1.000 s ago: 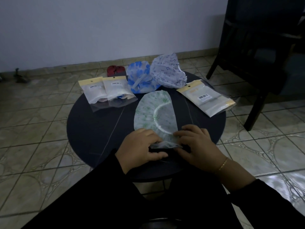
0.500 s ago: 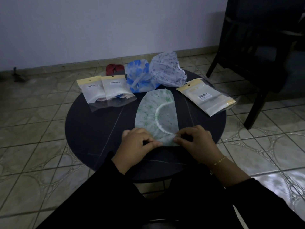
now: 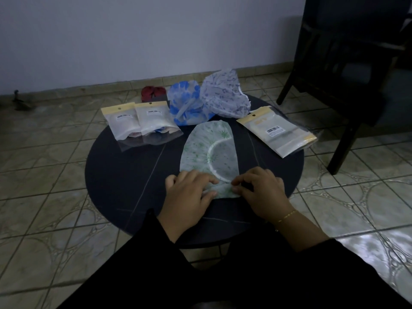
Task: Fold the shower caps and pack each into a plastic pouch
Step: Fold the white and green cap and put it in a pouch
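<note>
round dark table [image 3: 124, 175] on tiled floor, dark wooden chair [image 3: 347, 70] at right, red slippers [image 3: 153, 93] behind. three caps: green-patterned translucent shower cap [image 3: 210, 150] flat at centre, blue-flowered cap [image 3: 186, 105] and grey-printed cap [image 3: 224, 97] heaped at the far edge. two filled yellow-topped plastic pouches [image 3: 140, 121] far left, pouch stack [image 3: 276, 132] right. left hand [image 3: 189, 197] and right hand [image 3: 260, 192] pinching green cap's folded near edge, fingers curled.

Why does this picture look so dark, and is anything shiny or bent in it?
Head view: dim overall, the black sleeves almost featureless; window-like glare on the floor tiles at lower right; wide-angle lens bows the chair; the green shower cap stays readable.
</note>
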`<state>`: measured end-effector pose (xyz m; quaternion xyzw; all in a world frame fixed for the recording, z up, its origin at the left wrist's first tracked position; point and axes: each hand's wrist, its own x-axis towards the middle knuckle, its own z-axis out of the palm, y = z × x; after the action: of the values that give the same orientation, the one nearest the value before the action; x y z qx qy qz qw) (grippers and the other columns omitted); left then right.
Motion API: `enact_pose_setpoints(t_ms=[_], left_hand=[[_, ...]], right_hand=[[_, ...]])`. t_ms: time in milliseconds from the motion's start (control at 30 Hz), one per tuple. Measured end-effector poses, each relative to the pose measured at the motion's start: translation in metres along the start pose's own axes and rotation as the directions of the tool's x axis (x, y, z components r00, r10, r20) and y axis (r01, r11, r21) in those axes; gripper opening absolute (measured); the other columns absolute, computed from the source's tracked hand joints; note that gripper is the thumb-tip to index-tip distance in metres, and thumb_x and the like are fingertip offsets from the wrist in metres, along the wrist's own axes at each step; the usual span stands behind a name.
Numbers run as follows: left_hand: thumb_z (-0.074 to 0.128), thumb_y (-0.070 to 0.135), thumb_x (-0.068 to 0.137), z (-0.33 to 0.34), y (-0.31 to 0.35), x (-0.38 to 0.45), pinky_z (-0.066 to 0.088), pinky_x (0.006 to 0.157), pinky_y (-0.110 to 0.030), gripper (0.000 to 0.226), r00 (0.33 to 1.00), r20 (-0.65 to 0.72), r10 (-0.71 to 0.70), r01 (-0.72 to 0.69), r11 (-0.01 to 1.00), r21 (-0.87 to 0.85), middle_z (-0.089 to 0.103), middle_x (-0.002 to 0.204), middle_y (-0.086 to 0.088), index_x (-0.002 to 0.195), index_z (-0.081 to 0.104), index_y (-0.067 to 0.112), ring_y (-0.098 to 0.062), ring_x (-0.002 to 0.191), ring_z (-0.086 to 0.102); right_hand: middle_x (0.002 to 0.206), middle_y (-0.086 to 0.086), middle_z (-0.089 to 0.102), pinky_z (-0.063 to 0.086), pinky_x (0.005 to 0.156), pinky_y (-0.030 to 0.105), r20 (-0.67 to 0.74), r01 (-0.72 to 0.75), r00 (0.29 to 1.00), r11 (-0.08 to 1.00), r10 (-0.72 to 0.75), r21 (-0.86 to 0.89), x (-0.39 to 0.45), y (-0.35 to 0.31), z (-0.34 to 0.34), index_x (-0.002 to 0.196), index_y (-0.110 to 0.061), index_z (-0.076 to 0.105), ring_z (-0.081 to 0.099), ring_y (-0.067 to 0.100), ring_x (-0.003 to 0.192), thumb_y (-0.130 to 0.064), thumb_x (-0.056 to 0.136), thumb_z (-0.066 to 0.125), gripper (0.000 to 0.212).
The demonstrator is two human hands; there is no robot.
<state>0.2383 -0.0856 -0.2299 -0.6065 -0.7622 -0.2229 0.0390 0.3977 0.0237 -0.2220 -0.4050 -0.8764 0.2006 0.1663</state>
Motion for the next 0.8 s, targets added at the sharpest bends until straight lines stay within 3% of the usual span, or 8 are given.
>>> enact_pose_setpoints(t_ms=[133, 267, 433, 567, 700, 800], left_hand=[[0.038, 0.040, 0.086, 0.000, 0.002, 0.005, 0.021, 0.079, -0.025, 0.034, 0.982, 0.076, 0.174, -0.176, 0.984, 0.021, 0.060, 0.105, 0.019, 0.108, 0.064, 0.040, -0.007, 0.096, 0.049], [0.032, 0.063, 0.080, -0.003, -0.004, 0.010, 0.021, 0.084, -0.025, 0.052, 0.970, 0.163, 0.179, -0.181, 0.983, -0.002, 0.058, 0.115, 0.021, 0.117, 0.059, 0.041, -0.004, 0.104, 0.048], [0.033, 0.064, 0.081, -0.003, -0.005, 0.020, 0.024, 0.081, -0.026, 0.051, 0.964, 0.155, 0.214, -0.210, 0.977, -0.044, 0.064, 0.104, 0.018, 0.108, 0.067, 0.037, -0.007, 0.096, 0.054], [0.032, 0.062, 0.084, -0.003, -0.007, 0.026, 0.034, 0.083, -0.031, 0.050, 0.968, 0.151, 0.201, -0.187, 0.977, -0.103, 0.067, 0.096, 0.015, 0.102, 0.070, 0.036, -0.008, 0.092, 0.057], [0.039, 0.061, 0.085, 0.001, -0.012, 0.030, 0.047, 0.081, -0.038, 0.048, 0.978, 0.152, 0.142, -0.108, 0.971, -0.213, 0.069, 0.089, 0.011, 0.096, 0.073, 0.030, -0.007, 0.085, 0.061], [0.063, 0.056, 0.079, 0.000, -0.018, 0.027, 0.045, 0.085, -0.022, 0.036, 0.979, 0.162, 0.123, -0.067, 0.947, -0.313, 0.067, 0.096, 0.016, 0.104, 0.073, 0.032, 0.002, 0.090, 0.058]], right_hand=[[0.102, -0.013, 0.045, 0.020, 0.081, 0.027, -0.015, 0.012, 1.000, 0.999, -0.012, -0.038, -0.001, 0.001, 0.000, 0.105, -0.039, 0.066, 0.042, 0.013, 0.107, -0.045, 0.087, 0.058, 0.020], [0.105, -0.012, 0.046, 0.022, 0.081, 0.027, -0.007, 0.023, 1.000, 0.998, -0.024, -0.061, -0.002, 0.001, 0.001, 0.107, -0.040, 0.065, 0.042, 0.012, 0.107, -0.048, 0.087, 0.056, 0.023], [0.107, -0.012, 0.046, 0.021, 0.083, 0.027, -0.011, 0.038, 0.999, 0.997, -0.039, -0.066, -0.004, 0.001, 0.001, 0.110, -0.042, 0.063, 0.041, 0.011, 0.108, -0.051, 0.088, 0.052, 0.026], [0.111, -0.014, 0.043, 0.022, 0.087, 0.027, 0.029, 0.039, 0.999, 0.996, -0.037, -0.086, -0.004, 0.000, 0.000, 0.112, -0.044, 0.058, 0.037, 0.007, 0.109, -0.064, 0.079, 0.055, 0.039], [0.111, -0.012, 0.046, 0.022, 0.083, 0.028, 0.029, 0.005, 1.000, 0.998, -0.003, -0.069, 0.001, -0.002, -0.002, 0.112, -0.041, 0.062, 0.040, 0.012, 0.111, -0.052, 0.083, 0.058, 0.031], [0.109, -0.010, 0.048, 0.023, 0.082, 0.029, 0.048, -0.049, 0.998, 0.999, 0.050, -0.010, 0.006, -0.003, -0.004, 0.109, -0.036, 0.067, 0.043, 0.013, 0.111, -0.047, 0.086, 0.058, 0.027]])
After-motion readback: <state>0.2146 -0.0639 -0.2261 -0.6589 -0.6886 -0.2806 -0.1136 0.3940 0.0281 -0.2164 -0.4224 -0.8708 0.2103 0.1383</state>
